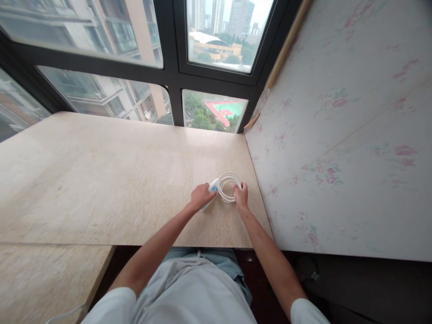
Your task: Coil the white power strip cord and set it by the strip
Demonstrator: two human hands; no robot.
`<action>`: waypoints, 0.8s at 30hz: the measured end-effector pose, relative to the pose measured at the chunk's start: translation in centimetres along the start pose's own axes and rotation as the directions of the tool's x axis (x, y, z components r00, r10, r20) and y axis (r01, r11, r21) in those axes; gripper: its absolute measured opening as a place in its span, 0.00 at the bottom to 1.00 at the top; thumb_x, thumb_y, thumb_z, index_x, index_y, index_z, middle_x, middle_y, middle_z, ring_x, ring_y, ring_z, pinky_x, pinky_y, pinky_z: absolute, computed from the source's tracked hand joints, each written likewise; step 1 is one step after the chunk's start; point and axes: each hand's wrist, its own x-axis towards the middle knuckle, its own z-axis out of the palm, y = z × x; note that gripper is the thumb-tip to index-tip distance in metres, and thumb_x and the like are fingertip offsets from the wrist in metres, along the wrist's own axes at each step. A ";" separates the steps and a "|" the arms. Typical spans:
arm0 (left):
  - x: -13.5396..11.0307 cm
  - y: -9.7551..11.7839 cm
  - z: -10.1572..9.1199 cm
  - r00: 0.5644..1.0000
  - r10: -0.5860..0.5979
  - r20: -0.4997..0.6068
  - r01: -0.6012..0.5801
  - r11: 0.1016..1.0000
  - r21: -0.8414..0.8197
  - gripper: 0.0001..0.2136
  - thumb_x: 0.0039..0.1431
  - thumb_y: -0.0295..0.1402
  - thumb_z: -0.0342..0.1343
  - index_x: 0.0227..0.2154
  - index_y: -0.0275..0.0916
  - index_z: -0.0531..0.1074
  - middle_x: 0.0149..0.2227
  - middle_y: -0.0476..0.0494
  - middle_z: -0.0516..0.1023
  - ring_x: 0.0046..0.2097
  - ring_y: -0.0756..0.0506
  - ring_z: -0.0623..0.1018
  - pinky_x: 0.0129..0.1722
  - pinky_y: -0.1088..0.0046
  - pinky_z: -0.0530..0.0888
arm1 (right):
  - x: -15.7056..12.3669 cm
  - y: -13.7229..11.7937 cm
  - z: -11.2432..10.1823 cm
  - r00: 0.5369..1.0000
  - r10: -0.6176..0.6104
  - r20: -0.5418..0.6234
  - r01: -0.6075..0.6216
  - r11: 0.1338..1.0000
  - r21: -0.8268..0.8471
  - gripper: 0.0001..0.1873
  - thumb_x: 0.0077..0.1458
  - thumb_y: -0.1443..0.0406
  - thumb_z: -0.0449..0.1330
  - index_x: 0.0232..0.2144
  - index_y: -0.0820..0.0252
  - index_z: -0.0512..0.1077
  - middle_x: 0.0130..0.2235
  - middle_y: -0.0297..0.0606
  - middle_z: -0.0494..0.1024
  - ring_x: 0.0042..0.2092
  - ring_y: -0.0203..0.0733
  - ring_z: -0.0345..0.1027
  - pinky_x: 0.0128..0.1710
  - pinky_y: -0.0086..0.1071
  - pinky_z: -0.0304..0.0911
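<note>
My left hand (201, 196) is closed around a white power strip (213, 185) with blue sockets, which slants over the stone sill (141, 180) and is partly covered by my fingers. To its right is a white cable (221, 188) wound into a round coil of several loops. My right hand (241, 196) grips the coil at its right side, thumb and fingers closed on the loops. The coil's left side meets the power strip's upper end; whether the two are joined there cannot be made out.
A dark-framed window (177, 67) rises along the sill's far edge. On the right stands a wall with floral paper (337, 148), its lower corner peeling near the window. At lower left, a second stone slab (40, 274) bears a white cord (67, 312).
</note>
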 end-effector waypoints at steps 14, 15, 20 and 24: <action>1.4 0.2 -0.7 0.983 0.163 -0.087 -0.152 0.981 0.123 0.21 0.61 0.37 0.47 0.54 0.32 0.66 0.52 0.30 0.72 0.55 0.37 0.71 0.52 0.62 0.67 | 1.1 -1.4 -2.6 0.950 -0.147 0.275 0.199 0.965 -0.171 0.09 0.47 0.64 0.57 0.33 0.57 0.74 0.33 0.35 0.78 0.36 0.44 0.69 0.44 0.36 0.63; 1.7 0.7 -0.9 0.972 0.211 -0.099 -0.201 0.975 0.097 0.23 0.61 0.37 0.47 0.57 0.32 0.63 0.55 0.30 0.70 0.57 0.37 0.70 0.54 0.63 0.66 | 1.3 -1.6 -2.8 0.940 -0.158 0.302 0.217 0.961 -0.172 0.10 0.47 0.65 0.57 0.34 0.56 0.75 0.34 0.36 0.79 0.38 0.45 0.70 0.45 0.36 0.63; 4.0 3.9 -1.2 0.846 0.530 -0.064 -0.526 0.848 0.072 0.36 0.56 0.47 0.56 0.62 0.32 0.55 0.63 0.28 0.62 0.64 0.36 0.61 0.61 0.61 0.59 | 2.7 -2.2 -3.3 0.893 -0.196 0.405 0.285 0.943 -0.170 0.19 0.43 0.71 0.58 0.39 0.55 0.78 0.44 0.36 0.81 0.47 0.46 0.72 0.53 0.38 0.62; 6.4 6.4 -0.2 0.797 0.564 0.215 -0.603 0.766 0.224 0.37 0.48 0.44 0.62 0.60 0.36 0.60 0.58 0.31 0.69 0.60 0.35 0.68 0.57 0.61 0.64 | 3.0 -2.5 -3.2 0.865 -0.208 0.457 0.319 0.930 -0.181 0.21 0.43 0.73 0.57 0.41 0.56 0.78 0.44 0.35 0.82 0.47 0.45 0.73 0.52 0.37 0.63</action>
